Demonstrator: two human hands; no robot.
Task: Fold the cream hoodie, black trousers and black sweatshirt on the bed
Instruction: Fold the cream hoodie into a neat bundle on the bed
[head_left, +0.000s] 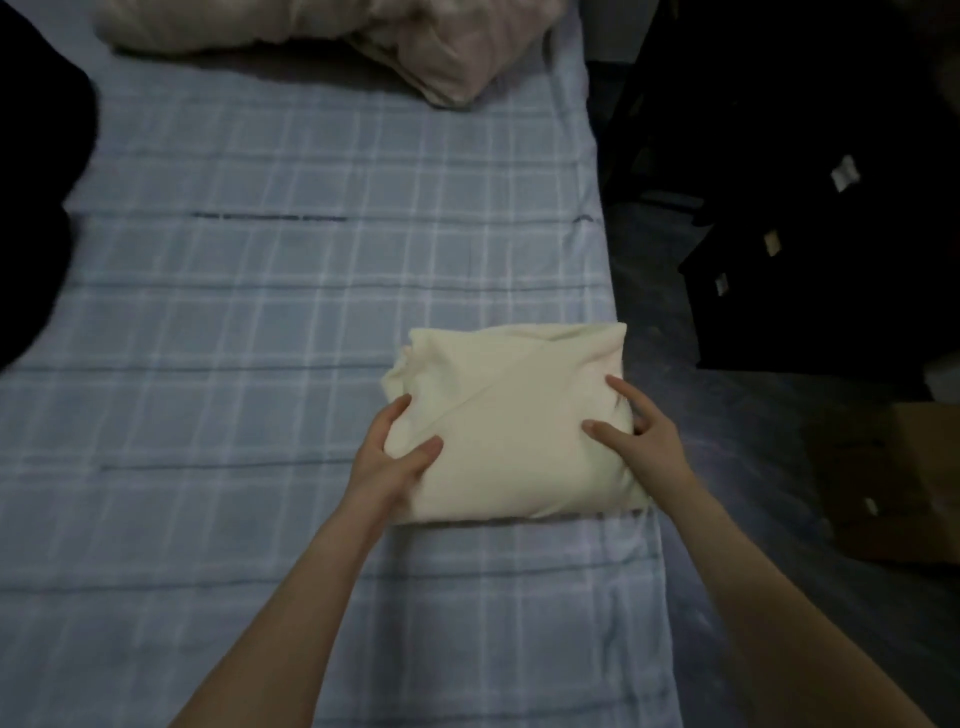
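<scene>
cream hoodie (511, 415), blue plaid sheet (291, 291)

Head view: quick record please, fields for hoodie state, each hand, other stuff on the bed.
bed: blue plaid sheet
hoodie: cream hoodie folded into a compact bundle, near the bed's right edge
left hand: grips bundle's left side, thumb on top
right hand: holds bundle's right side, thumb and forefinger on top
other: black fabric at left edge; pinkish bedding at far end

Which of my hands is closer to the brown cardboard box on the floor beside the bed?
Right. The right hand holds the side of the folded cream hoodie facing the brown cardboard box; the left hand grips the opposite side.
</scene>
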